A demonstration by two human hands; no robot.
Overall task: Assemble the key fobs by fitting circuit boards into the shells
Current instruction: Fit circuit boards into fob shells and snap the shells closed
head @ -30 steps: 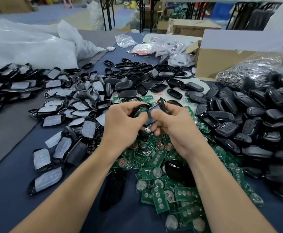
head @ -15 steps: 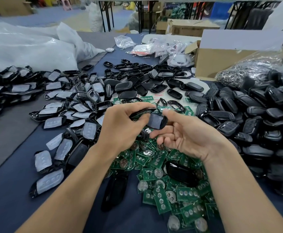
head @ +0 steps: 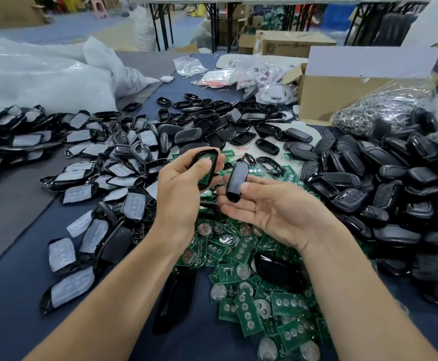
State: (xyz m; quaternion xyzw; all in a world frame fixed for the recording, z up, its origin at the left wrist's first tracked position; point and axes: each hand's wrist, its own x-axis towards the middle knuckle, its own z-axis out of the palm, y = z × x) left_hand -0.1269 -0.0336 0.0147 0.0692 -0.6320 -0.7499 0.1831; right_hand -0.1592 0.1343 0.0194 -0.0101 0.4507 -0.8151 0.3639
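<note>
- Head view: both hands are raised over the middle of the bench (head: pixel 9 321), close together but apart.
- Left hand (head: pixel 184 194) grips a black shell half (head: pixel 207 151), fingers curled round its edges, open side facing the camera.
- A green circuit board (head: pixel 208 175) sits inside that shell half, with the thumb lying partly over it.
- Right hand (head: pixel 277 209) is palm up, and its thumb pinches a black cover (head: pixel 236 178) against the fingers.
- The cover stands roughly upright, slightly tilted, just right of the shell half and not touching it.
- Loose circuit boards (head: pixel 249 306), green with round silver cells, are piled on the bench below the hands and nearer the camera.
- A glossy black shell (head: pixel 277 269) lies on that pile, and another dark shell (head: pixel 176 300) lies just left of it.
- Left: padded shells (head: pixel 82 194) with pale rubber button pads, spread wide.
- Right: heap of black shell backs (head: pixel 400 194).
- Far middle: empty shell frames (head: pixel 212 121).
- Far right: open cardboard box (head: pixel 343 97), with a clear bag of metal rings (head: pixel 384 108) just beside it.
- Far left: big white plastic bags (head: pixel 43 76).
</note>
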